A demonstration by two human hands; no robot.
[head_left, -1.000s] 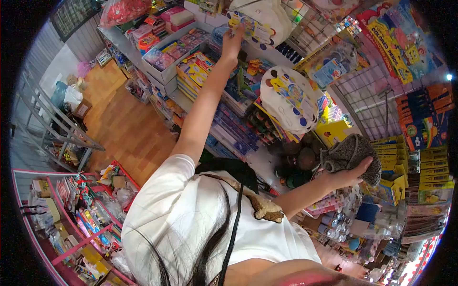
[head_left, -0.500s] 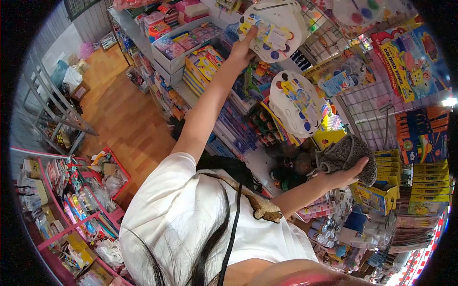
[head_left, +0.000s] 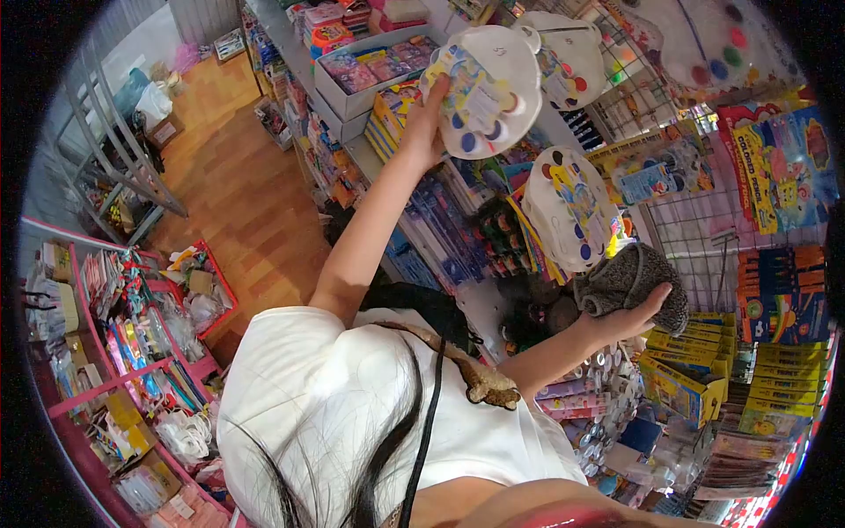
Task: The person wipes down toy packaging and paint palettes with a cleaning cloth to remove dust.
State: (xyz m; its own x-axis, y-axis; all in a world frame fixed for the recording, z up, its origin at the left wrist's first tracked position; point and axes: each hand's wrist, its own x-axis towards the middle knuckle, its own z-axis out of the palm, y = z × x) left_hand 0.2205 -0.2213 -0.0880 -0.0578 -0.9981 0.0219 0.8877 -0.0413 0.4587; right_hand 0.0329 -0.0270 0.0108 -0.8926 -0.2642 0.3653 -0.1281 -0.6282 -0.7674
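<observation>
My left hand (head_left: 429, 123) grips a white watercolor paint palette (head_left: 493, 92) by its near edge, thumb on top of its printed label. Behind it another white palette (head_left: 568, 62) hangs by the wire rack. Lower down hangs a further palette (head_left: 570, 209) with colored paint spots, between my two hands. In my right hand (head_left: 638, 315) is a bunched grey cloth (head_left: 635, 283), with the thumb showing along its side and the other fingers mostly hidden beneath.
A wire grid rack (head_left: 691, 224) carries colored pencil packs (head_left: 783, 167). Below it stand yellow boxes (head_left: 678, 387). A shelf holds an open carton (head_left: 374, 75) of small packets. Wooden floor (head_left: 238, 202) runs to the left, beside a pink-framed bin (head_left: 110, 383) full of goods.
My left hand has drawn the palette toward me, away from the one behind, which now shows separately. My right hand still holds the cloth. The view has shifted slightly.
</observation>
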